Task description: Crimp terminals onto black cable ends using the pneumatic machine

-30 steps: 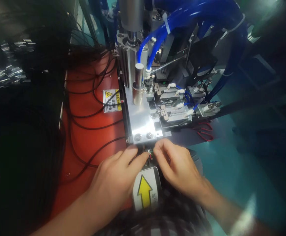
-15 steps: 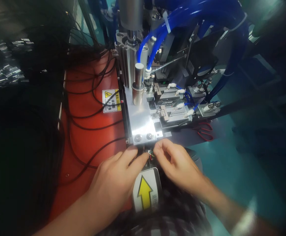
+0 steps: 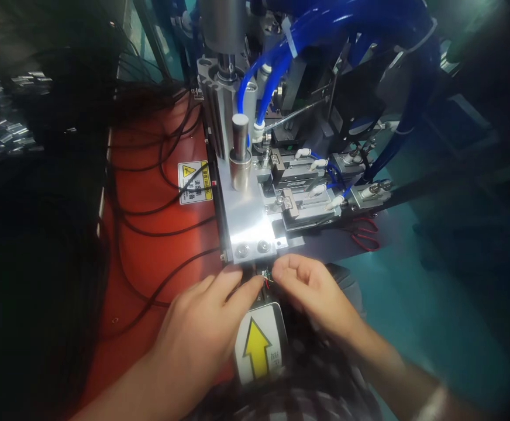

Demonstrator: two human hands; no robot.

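Observation:
At the front edge of the shiny metal block (image 3: 250, 225), both my hands are close together around a small wired part (image 3: 266, 278) with thin red and light-coloured wires. My left hand (image 3: 206, 321) lies over the left side; its thumb reaches to the part and touches it or the spot right beside it. A gap shows between that thumb and the index finger, whose tip is by the block's edge. On the other side my right hand (image 3: 310, 286) is closed, thumb and index finger pinched at the wire ends. What sits between those fingertips is too small to make out.
A plate with a yellow arrow (image 3: 257, 345) lies just below the hands. Black cables (image 3: 162, 234) cross the red machine bed (image 3: 150, 257) on the left. Pneumatic cylinders (image 3: 310, 207) and blue hoses (image 3: 347, 23) stand to the right, with red-handled scissors (image 3: 364, 237) near them.
The view has shifted slightly, so the machine sits a little further left and lower. Both hands stay at the small wired part, the right one's fingers curled slightly tighter.

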